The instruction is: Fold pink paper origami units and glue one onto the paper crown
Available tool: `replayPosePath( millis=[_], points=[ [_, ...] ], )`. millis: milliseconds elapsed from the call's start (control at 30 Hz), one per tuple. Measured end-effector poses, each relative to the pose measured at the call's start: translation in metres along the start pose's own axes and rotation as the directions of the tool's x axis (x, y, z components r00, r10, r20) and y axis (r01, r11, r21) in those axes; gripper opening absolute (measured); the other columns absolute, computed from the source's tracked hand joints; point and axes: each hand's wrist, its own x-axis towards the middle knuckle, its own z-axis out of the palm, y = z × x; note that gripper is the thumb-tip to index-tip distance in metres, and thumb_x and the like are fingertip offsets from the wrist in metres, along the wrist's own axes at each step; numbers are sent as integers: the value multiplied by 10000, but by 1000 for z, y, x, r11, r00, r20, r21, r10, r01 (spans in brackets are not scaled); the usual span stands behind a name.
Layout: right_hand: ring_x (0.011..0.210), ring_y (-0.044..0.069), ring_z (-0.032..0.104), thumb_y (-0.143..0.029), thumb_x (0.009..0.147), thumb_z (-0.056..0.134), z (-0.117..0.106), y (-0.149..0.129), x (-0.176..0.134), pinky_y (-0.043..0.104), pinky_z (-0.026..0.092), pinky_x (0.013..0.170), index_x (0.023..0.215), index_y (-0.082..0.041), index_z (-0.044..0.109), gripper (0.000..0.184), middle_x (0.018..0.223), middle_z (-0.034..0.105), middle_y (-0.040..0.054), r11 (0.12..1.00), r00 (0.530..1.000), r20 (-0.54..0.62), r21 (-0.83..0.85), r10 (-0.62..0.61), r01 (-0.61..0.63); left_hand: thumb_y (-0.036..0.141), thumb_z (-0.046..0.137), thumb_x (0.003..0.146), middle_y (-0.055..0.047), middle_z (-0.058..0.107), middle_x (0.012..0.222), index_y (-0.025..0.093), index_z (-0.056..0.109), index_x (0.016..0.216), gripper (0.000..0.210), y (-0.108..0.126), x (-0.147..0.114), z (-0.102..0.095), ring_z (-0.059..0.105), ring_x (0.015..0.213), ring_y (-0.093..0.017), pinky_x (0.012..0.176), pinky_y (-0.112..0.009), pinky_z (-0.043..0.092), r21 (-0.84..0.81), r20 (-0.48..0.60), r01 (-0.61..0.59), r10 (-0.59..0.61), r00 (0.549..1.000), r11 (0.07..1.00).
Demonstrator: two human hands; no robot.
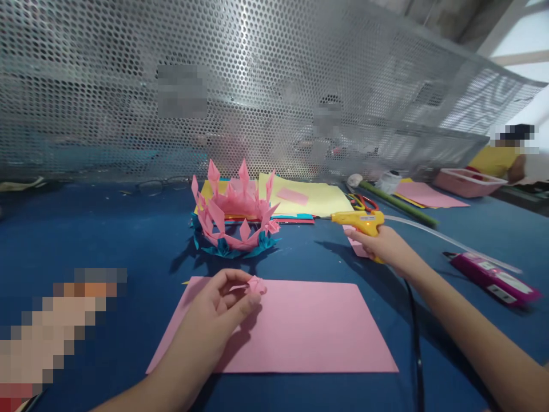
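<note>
Between the thumb and fingers of my left hand [227, 300] is a small folded pink paper flower [256, 285], held over a sheet of pink paper [309, 326] lying flat. My right hand [386, 249] grips a yellow hot glue gun [359, 220] by its handle, nozzle toward the left. A clear glue stick [450, 240] runs out of its back, and a black cord [415, 343] hangs below. Beyond the sheet stands a pink paper crown [218, 220] with pointed folded tips and blue paper flowers [223, 247] around its base. Neither hand touches the crown.
Behind the crown lie yellow paper sheets [317, 194] and red-handled scissors [369, 203]. To the right are a green stick [398, 205], a purple cutter-like tool [493, 278] and a pink basket [469, 182]. A perforated metal screen [257, 86] closes the back. Another person's blurred arm [55, 326] reaches in at left.
</note>
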Motion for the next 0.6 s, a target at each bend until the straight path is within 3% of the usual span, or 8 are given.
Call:
replayPosePath(
  millis=[133, 300, 467, 600],
  points=[
    [1067, 257, 671, -337, 990, 638, -1, 5, 7, 453, 584, 885, 1271, -175, 617, 325, 1280, 642, 89, 994, 997, 19, -78, 77, -76, 369, 833, 743, -5, 795, 868, 223, 641, 859, 268, 4, -3, 0, 704, 828, -156, 697, -222, 493, 15, 9, 5, -6, 1000, 1000],
    [1075, 265, 667, -341, 989, 639, -8, 7, 11, 454, 582, 890, 1266, -173, 622, 325, 1282, 642, 88, 969, 989, -87, -205, 123, -138, 381, 847, 733, -44, 803, 909, 210, 650, 889, 304, 7, -5, -1, 709, 844, -183, 712, -250, 495, 15, 14, 25, -25, 1000, 1000],
    [1077, 257, 666, -336, 990, 639, -16, 10, 4, 440, 581, 893, 1256, -185, 630, 307, 1289, 640, 88, 974, 987, -162, -218, 18, -54, 436, 862, 727, -36, 789, 851, 204, 661, 866, 337, 8, -7, 2, 691, 776, -174, 625, -227, 452, -13, -17, 20, -21, 1000, 1000],
    [1072, 250, 668, -327, 993, 636, -3, -5, -13, 458, 581, 892, 1281, -179, 609, 325, 1291, 636, 98, 978, 958, -225, -150, -177, 146, 459, 900, 674, -20, 764, 805, 192, 700, 829, 368, 6, -4, 1, 675, 731, -161, 577, -219, 440, -72, -34, 35, -38, 999, 997]
  ],
)
